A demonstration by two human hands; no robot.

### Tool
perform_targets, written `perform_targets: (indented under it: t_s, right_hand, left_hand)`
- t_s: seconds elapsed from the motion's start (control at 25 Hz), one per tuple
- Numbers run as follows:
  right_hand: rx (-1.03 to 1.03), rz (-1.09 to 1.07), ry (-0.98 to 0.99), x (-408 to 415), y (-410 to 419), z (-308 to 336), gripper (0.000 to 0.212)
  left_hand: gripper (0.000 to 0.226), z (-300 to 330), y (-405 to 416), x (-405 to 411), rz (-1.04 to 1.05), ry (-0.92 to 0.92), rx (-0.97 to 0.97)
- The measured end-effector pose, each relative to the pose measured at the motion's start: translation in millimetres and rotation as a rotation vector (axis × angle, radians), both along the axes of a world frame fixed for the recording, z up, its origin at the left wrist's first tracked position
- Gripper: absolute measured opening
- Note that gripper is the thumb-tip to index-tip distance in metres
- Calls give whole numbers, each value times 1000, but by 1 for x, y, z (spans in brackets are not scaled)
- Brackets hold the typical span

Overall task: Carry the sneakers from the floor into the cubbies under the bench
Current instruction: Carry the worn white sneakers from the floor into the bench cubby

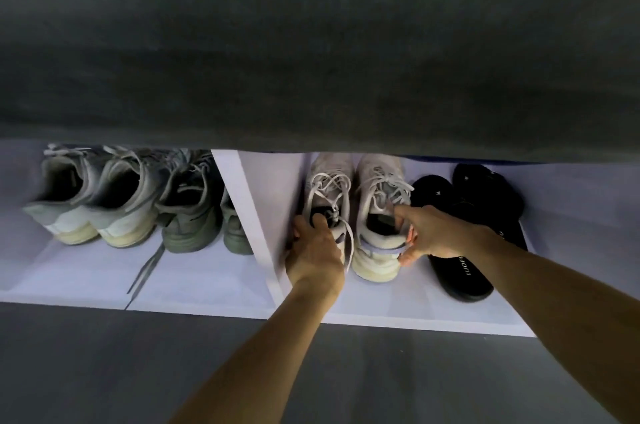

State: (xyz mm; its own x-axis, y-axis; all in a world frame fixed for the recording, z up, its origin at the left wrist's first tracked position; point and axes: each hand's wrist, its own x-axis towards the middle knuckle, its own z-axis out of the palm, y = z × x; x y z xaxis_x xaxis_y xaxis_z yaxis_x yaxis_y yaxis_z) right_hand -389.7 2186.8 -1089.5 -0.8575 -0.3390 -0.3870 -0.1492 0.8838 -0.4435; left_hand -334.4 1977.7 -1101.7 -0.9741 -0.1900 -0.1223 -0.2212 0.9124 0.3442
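Two white sneakers stand side by side in the right cubby, toes pointing inward. My left hand [313,247] grips the heel of the left white sneaker [329,188], thumb inside its opening. My right hand [431,233] holds the heel collar of the right white sneaker [375,188], one finger inside the opening. Both sneakers rest on the white cubby floor [398,306]. The grey bench cushion [311,60] hangs over the cubbies and hides their upper parts.
A pair of black slippers [474,226] lies right of the white sneakers. A white divider [249,215] separates the left cubby, which holds a pale grey pair [104,205] and a dark green pair [194,212] with a trailing lace. Grey floor [104,371] lies in front.
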Motion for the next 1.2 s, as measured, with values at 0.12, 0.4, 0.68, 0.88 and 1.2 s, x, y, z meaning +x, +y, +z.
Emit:
perform_targets:
  t_s: [0.12,0.4,0.68,0.88,1.2]
  right_hand:
    - [4,-31,36,2,3,3,69]
    - [89,-137,358,32,-11,41,49]
    - [38,-114,401,106,-22,81,46]
    - [90,-23,468,184,-30,143,56]
    - [24,40,620,305,-39,306,63]
  left_hand:
    - [56,3,-1,0,-42,1,-61]
    - [50,46,-6,-1,-382,83,-37]
    - [54,113,-12,57,-361,76,-62]
    - [58,179,-21,135,-390,176,-88]
    - [58,331,-42,255,-416,396,-116]
